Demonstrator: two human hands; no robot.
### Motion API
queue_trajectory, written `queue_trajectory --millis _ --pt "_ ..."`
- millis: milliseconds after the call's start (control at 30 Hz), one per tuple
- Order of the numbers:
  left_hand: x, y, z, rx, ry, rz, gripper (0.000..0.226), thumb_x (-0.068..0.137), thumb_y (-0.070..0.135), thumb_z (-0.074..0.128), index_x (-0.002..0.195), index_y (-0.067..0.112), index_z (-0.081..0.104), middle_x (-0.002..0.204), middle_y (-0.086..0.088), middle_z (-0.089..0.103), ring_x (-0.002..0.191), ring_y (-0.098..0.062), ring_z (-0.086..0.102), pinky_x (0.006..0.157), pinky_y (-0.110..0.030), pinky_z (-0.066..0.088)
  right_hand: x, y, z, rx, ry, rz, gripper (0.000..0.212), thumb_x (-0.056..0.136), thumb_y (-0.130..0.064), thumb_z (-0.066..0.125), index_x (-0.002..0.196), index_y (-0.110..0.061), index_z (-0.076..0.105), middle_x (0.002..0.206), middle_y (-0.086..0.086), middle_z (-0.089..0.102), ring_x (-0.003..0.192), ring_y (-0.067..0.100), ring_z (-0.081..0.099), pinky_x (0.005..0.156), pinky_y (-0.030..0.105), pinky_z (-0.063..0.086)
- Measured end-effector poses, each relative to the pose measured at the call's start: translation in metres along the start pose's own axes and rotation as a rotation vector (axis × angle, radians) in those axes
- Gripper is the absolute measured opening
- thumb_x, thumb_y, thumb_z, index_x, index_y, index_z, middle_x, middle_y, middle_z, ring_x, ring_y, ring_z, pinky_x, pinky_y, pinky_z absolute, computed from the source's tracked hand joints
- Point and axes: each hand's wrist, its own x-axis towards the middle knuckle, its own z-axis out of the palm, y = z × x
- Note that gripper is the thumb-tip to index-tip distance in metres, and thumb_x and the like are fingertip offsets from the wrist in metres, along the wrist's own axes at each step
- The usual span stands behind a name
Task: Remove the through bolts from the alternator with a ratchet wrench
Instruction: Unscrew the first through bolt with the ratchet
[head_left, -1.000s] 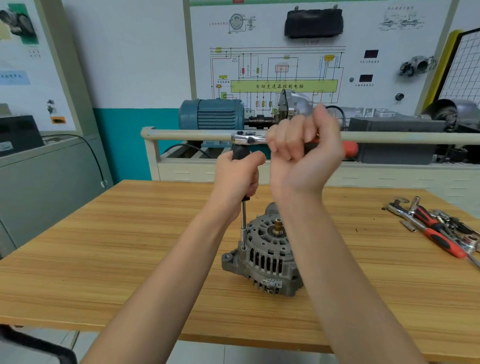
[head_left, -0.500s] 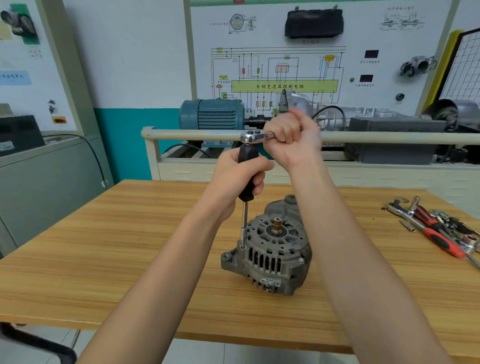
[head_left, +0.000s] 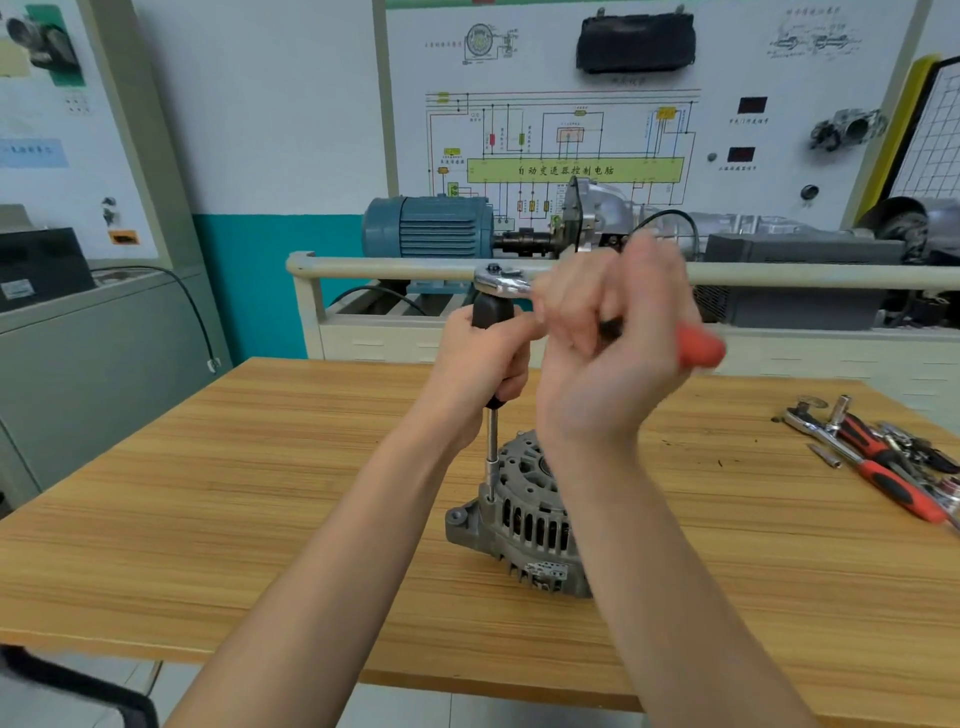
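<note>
Both forearms are raised from the bottom edge toward the middle of the view, over a wooden table (head_left: 218, 519). At the top, the right hand (head_left: 613, 353) is seen blurred, its fingers curled round the ratchet wrench (head_left: 506, 283), whose chrome head lies to the left of the fist while the red handle end (head_left: 698, 348) juts out to the right. Just below and to the left, the left hand (head_left: 483, 364) is wrapped round the black grip (head_left: 491, 309) of an upright extension bar, thumb laid across its front. From under this fist a slim steel shaft (head_left: 492, 441) is carried straight down to a socket seated at the left rim of the alternator (head_left: 519, 525). That grey finned housing is stood on the table, near its front edge, partly hidden by the right wrist. Well apart, at the right edge of the table, a heap of loose tools (head_left: 883, 457) with red handles is laid.
</note>
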Motion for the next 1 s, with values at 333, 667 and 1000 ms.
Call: queue_trajectory --millis 333,667,1000 --pt "0.002 -0.002 -0.005 0.017 -0.077 0.017 0.033 0.084 -0.007 0.057 0.060 0.011 0.042 0.048 0.000 0.034 0.042 -0.012 0.029 0.040 -0.022 0.027 0.023 -0.003 -0.016 0.212 0.005 0.200 0.046 0.087 -0.009 0.039 0.042 -0.020 0.037 0.035 -0.008 0.025 0.034 0.009 0.016 0.043 0.021 0.020" --pt "0.013 -0.004 -0.005 -0.119 -0.267 -0.049 0.042 0.083 0.009 0.062 0.050 0.017 0.037 0.040 0.005 0.028 0.031 -0.008 0.022 0.036 -0.016 0.019 0.074 0.047 -0.052 0.632 0.318 1.060 0.061 0.089 -0.013 0.033 0.029 -0.005 0.032 0.036 -0.006 0.012 0.034 0.007 0.012 0.039 0.020 0.014" --pt "0.014 -0.011 0.009 -0.018 0.195 0.022 0.032 0.073 0.013 0.064 0.056 0.017 0.038 0.049 0.003 0.035 0.041 -0.010 0.031 0.042 -0.016 0.027 0.007 0.004 -0.002 -0.043 -0.049 -0.008 0.036 0.090 -0.004 0.041 0.059 -0.023 0.040 0.044 -0.009 0.032 0.039 0.011 0.025 0.048 0.026 0.023"
